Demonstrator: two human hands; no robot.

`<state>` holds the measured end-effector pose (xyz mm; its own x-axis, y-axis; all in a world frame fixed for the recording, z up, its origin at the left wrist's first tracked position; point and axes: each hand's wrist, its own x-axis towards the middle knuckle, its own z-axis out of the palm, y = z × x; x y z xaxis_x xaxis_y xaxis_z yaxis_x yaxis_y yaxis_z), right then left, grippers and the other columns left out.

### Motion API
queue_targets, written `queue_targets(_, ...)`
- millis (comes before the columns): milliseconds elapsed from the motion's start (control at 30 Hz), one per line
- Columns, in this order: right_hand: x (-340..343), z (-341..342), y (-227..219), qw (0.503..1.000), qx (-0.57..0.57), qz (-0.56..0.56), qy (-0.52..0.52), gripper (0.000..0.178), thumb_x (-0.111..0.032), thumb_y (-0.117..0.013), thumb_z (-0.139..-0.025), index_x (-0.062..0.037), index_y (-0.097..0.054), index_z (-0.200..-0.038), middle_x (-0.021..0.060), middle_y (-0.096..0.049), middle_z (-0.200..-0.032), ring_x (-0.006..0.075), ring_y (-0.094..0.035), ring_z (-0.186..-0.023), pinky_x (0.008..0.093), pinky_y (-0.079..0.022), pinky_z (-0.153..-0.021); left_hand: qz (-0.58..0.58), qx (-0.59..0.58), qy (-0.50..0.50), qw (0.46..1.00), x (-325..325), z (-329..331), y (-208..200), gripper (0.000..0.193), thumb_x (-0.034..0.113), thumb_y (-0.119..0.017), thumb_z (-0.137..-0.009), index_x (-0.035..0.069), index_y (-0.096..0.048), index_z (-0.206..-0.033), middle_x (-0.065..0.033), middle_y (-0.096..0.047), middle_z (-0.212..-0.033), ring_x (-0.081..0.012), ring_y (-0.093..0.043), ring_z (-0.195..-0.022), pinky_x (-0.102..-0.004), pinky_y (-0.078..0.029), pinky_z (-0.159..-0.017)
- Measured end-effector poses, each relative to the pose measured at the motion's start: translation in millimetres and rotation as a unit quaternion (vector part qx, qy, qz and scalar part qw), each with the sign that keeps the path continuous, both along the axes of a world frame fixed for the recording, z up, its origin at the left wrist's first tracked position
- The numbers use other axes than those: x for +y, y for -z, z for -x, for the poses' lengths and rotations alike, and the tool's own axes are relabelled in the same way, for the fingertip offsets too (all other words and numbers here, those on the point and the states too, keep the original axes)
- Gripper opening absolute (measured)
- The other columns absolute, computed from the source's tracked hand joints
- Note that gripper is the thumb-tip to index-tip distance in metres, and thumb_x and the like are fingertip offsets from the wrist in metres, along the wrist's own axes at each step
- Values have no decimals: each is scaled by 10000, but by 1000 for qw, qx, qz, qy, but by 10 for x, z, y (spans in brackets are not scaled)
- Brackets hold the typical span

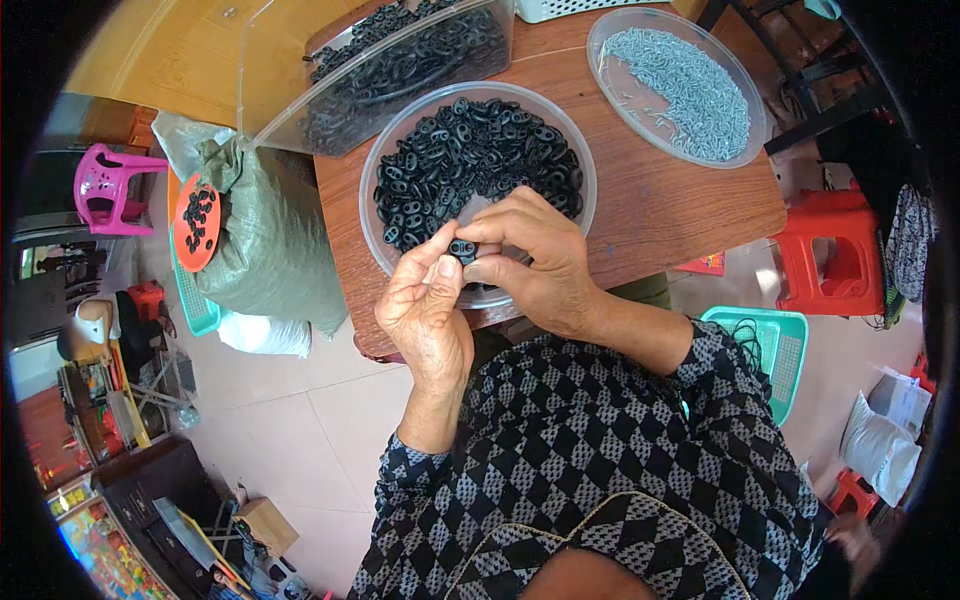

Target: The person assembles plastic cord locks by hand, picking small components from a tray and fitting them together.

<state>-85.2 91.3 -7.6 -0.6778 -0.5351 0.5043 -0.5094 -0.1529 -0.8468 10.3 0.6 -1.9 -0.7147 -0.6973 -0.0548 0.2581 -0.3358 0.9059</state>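
Both of my hands meet over the near side of a round clear tub full of small black plastic pieces, each with two holes. Between my fingertips is one black two-hole piece. My left hand pinches it from the left with thumb and forefinger. From the right, my right hand closes thumb and fingers on its other side. Whether a screw or other small part is also in the fingers, I cannot tell. To the right, a round clear tray holds many small silvery screws.
Behind the tub, a clear rectangular bin holds more black pieces on the brown wooden table. A green sack with an orange plate stands left. Right are a red stool and a green basket.
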Motion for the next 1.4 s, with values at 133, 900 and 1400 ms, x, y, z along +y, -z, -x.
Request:
queue_targets(133,8,-41,-71,998,-64,-17,-13,220,-23,-678,-675,-18,-623,-887,57,-587,-780,212,-512,-725,320,-442,-652,52,8,-7,999,8,-9,17,276,8,-588,-874,-117,-551,-1116,-191,-596,-1151,-160,-601,-941,-267,-492,-853)
queue_targets(900,-94,-50,-65,992,107,52,33,206,-61,-667,-753,22,-597,-928,110,-599,-822,245,-543,-694,330,-440,-604,115,42,-89,989,151,54,37,285,134,-588,-909,-76,-573,-1102,-147,-618,-1102,-158,-573,-982,-288,-452,-901)
queue_targets(1400,-48,7,-70,985,154,66,50,183,-62,-638,-804,33,-573,-946,144,-601,-866,267,-553,-688,351,-442,-613,197,-2,-111,974,247,160,-15,214,162,-540,-946,-34,-570,-1026,-73,-601,-952,-108,-555,-847,-233,-468,-766)
